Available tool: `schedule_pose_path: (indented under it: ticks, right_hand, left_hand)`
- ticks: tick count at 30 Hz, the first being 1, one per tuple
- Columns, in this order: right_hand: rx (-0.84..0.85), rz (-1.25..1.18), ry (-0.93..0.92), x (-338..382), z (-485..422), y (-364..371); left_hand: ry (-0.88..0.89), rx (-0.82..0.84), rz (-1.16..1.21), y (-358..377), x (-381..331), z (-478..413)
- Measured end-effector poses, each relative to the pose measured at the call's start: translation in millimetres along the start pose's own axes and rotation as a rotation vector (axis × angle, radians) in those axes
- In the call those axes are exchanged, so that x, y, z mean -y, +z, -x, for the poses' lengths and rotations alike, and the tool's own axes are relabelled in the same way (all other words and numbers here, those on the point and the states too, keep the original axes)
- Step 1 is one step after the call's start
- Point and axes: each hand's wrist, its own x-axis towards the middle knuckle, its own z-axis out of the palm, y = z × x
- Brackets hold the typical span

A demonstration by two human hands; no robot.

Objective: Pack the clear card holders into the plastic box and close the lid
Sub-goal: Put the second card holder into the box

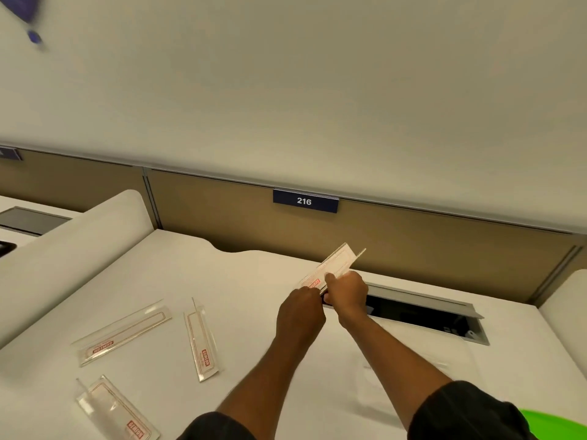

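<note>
Right grip [347, 296] first: I see it clamped on the held card holder [333, 268], thumb laid on the near face and the fingers curled round behind. The left grip [300, 312] is right up against it, knuckles towards me, fingers curled and pinching the lower end of the same holder by the red label. The two grips touch each other. That holder is up off the desk [254, 281], tilted, with its far end pointing up and to the right across the tan partition [444, 236]. It is clear plastic with a thin red outline, and a second clear edge shows at its top end. Both forearms run back towards me into dark sleeves [470, 411] at the bottom of the view. Just beyond the right grip there's a dark cable slot [422, 315] with a grey frame set into the desk. Beside the right forearm I catch a faint clear shape [413, 369] lying on the desk, too pale for me to tell what it is. Out to the left, three more holders lie flat and apart from one another: the long card holder [122, 331] at a slant, the middle card holder [201, 341] nearly pointing away from me, and the near card holder [117, 411] down by the bottom edge. On the partition hangs a blue tag [305, 201] reading 216, and a bright green edge [552, 423] pokes in at the bottom right corner.
</note>
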Motion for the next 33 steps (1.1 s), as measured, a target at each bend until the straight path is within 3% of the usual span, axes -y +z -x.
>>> schedule_pose_path:
  ticks: [3, 6, 12, 18, 23, 26, 33]
  right_hand:
    - [0.034, 0.025, -0.039, 2.4, -1.9, -22.3]
    - [0.007, 0.173, -0.19, -0.5, -9.6, -53.2]
    - [0.074, 0.891, -0.89, -28.3, -25.9, -117.7]
    - [0.099, 1.079, -1.012, -31.9, -31.1, -145.5]
    - [0.354, 0.992, -0.912, -30.8, -31.7, -156.0]
    - [0.451, 0.923, -0.788, -30.2, -32.3, -163.6]
    - [0.559, 0.864, -0.573, -37.0, -38.6, -199.9]
  left_hand:
    - [-0.076, 0.041, 0.087, -9.9, -2.8, -6.7]
    - [-0.156, 0.078, 0.297, -24.4, 3.9, -13.1]
    - [-0.357, 0.238, 0.738, -56.9, 9.3, -18.7]
    - [-0.404, 0.46, 0.836, -76.3, -3.1, -18.3]
    - [-0.51, 0.561, 0.943, -78.0, -11.8, -18.1]
    - [-0.507, 0.51, 0.937, -75.5, -14.2, -19.7]
    - [-0.318, 0.474, 0.773, -64.0, -28.6, -26.9]
